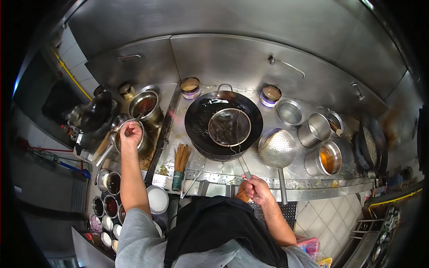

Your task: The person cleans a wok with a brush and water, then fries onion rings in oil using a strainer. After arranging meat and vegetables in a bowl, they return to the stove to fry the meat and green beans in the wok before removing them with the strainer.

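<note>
My right hand (255, 187) is closed round the handle of a round wire-mesh strainer (229, 127), whose mesh lies over the black wok (195, 120). Dark, glossy liquid or oil shows inside the wok. At the left, my left hand (131, 133) is closed above a metal pot (141, 145); it seems to grip a handle end, but what it holds is not clear. Just behind that hand stands a taller pot (155, 117) of dark reddish-brown liquid. A bamboo brush (181, 163) with a green-wrapped end and metal tongs (193, 181) lie left of the strainer handle.
A perforated ladle (277, 148) rests right of the wok, its handle over the counter edge. Farther right are metal pots, one with orange liquid (327, 160), and black pans (369, 145). Two tins (270, 95) stand behind. Several seasoning containers (110, 205) sit lower left.
</note>
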Available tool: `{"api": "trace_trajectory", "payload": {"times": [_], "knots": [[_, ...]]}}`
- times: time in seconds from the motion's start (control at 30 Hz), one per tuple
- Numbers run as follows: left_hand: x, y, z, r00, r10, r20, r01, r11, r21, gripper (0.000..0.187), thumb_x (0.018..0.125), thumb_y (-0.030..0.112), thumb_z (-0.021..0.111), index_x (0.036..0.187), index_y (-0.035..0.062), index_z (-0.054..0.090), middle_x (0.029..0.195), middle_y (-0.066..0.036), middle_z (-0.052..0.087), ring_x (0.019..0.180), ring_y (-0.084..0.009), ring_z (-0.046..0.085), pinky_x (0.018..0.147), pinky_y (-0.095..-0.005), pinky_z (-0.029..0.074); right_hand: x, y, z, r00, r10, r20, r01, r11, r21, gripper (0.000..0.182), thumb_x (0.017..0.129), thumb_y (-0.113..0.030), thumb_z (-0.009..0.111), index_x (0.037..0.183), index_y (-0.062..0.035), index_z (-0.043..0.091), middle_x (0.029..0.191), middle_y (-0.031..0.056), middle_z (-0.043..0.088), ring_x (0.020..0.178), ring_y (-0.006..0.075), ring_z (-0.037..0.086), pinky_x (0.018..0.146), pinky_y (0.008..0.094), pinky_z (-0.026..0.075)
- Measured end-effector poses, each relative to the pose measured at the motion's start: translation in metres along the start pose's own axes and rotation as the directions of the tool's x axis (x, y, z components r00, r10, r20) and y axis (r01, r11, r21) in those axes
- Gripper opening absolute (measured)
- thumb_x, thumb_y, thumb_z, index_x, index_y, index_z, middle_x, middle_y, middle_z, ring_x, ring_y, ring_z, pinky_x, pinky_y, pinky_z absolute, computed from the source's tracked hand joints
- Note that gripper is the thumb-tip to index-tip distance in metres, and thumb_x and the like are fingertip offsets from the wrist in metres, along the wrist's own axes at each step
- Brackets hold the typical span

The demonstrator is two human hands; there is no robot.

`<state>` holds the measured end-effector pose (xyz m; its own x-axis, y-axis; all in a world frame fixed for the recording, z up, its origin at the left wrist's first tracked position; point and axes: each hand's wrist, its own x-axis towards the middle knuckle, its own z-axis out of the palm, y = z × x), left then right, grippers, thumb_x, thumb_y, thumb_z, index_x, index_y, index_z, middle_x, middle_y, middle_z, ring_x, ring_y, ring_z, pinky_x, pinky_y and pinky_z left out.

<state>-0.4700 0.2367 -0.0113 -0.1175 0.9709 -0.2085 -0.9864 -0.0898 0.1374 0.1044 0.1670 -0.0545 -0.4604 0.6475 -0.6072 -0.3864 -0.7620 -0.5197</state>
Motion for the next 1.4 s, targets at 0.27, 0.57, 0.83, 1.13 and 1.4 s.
{"api": "trace_trajectory", "payload": {"times": [0.27, 0.57, 0.83, 1.13, 1.4], "knots": [[-0.049, -0.02, 0.033, 0.999, -0.039, -0.015, 0.04, 0.994, 0.103, 0.007, 0.083, 0.009, 0.047, 0.083, 0.0027, 0.051, 0.074, -0.003, 0.055, 0.055, -0.0127, 0.055, 0.046, -0.0265, 0.04, 0.014, -0.003, 0.005, 0.997, 0.038, 0.066, -0.036, 0.999, -0.034, 0.025, 0.094, -0.01, 0.046, 0.116, -0.0036, 0.054, 0.064, -0.0007, 0.045, 0.045, 0.0093, 0.04, 0.039, 0.0239, 0.03], [-0.131, -0.101, 0.059, 0.984, -0.153, -0.096, 0.169, 0.966, 0.196, 0.011, 0.087, 0.011, 0.049, 0.092, 0.0024, 0.053, 0.07, 0.001, 0.054, 0.049, -0.0077, 0.051, 0.04, -0.0235, 0.038, 0.034, -0.003, 0.022, 0.986, 0.089, 0.141, -0.08, 0.994, -0.067, 0.023, 0.094, -0.009, 0.047, 0.116, -0.0027, 0.052, 0.063, -0.0017, 0.046, 0.047, 0.0085, 0.039, 0.04, 0.0242, 0.031], [-0.17, -0.175, 0.038, 0.918, -0.311, -0.248, 0.361, 0.912, 0.193, 0.006, 0.088, 0.011, 0.05, 0.091, 0.0092, 0.055, 0.069, 0.0, 0.053, 0.044, -0.0088, 0.047, 0.035, -0.0256, 0.036, 0.031, -0.004, 0.029, 0.986, 0.094, 0.134, -0.079, 0.991, -0.111, 0.023, 0.095, -0.01, 0.047, 0.117, -0.0029, 0.051, 0.063, -0.0016, 0.046, 0.046, 0.0081, 0.04, 0.039, 0.0236, 0.032], [-0.17, -0.216, -0.001, 0.927, -0.157, -0.34, 0.373, 0.475, 0.797, 0.069, 0.084, 0.0, 0.05, 0.149, 0.0126, 0.028, 0.067, -0.006, 0.051, 0.041, -0.0154, 0.047, 0.036, -0.0287, 0.039, 0.028, 0.004, 0.006, 0.998, 0.041, 0.056, -0.036, 0.995, -0.097, 0.023, 0.095, -0.009, 0.047, 0.116, -0.0026, 0.051, 0.062, -0.0016, 0.045, 0.045, 0.0085, 0.039, 0.038, 0.0242, 0.031], [-0.142, -0.15, 0.005, 0.953, 0.275, -0.127, 0.114, 0.064, 0.991, 0.077, 0.078, -0.004, 0.047, 0.151, 0.0071, 0.023, 0.063, -0.004, 0.053, 0.04, -0.0129, 0.047, 0.038, -0.0278, 0.041, 0.027, -0.001, 0.014, 0.998, 0.018, 0.052, -0.014, 0.997, -0.076, 0.024, 0.095, -0.007, 0.046, 0.117, -0.0031, 0.053, 0.063, -0.0013, 0.045, 0.045, 0.0081, 0.039, 0.039, 0.024, 0.031]]}}
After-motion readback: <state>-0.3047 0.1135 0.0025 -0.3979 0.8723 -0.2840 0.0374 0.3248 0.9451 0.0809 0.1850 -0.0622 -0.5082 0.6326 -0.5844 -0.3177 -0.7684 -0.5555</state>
